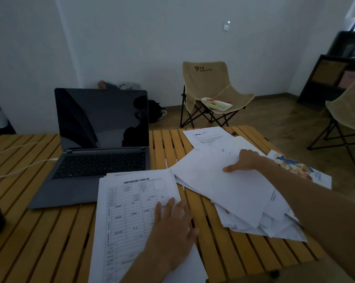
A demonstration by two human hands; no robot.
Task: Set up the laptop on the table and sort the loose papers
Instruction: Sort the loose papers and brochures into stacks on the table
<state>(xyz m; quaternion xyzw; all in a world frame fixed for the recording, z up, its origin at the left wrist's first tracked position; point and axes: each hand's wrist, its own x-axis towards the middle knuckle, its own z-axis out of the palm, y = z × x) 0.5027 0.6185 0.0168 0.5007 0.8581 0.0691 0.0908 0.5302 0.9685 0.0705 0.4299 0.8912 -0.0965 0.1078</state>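
White loose sheet (219,180) pinched by right hand (246,162); left hand (172,227) flat, fingers spread, on form stack (131,201)

Grey laptop (95,148), lid open, screen dark, left of centre on slatted wooden table (50,242). Stacked printed forms (129,203) at lower centre, overlapping its front corner. Loose white papers (229,184) fanned untidily at right.

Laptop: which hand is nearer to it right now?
Left. The left hand lies flat on the printed form, whose top corner overlaps the laptop. The right hand is farther right, gripping a sheet on the loose paper pile.
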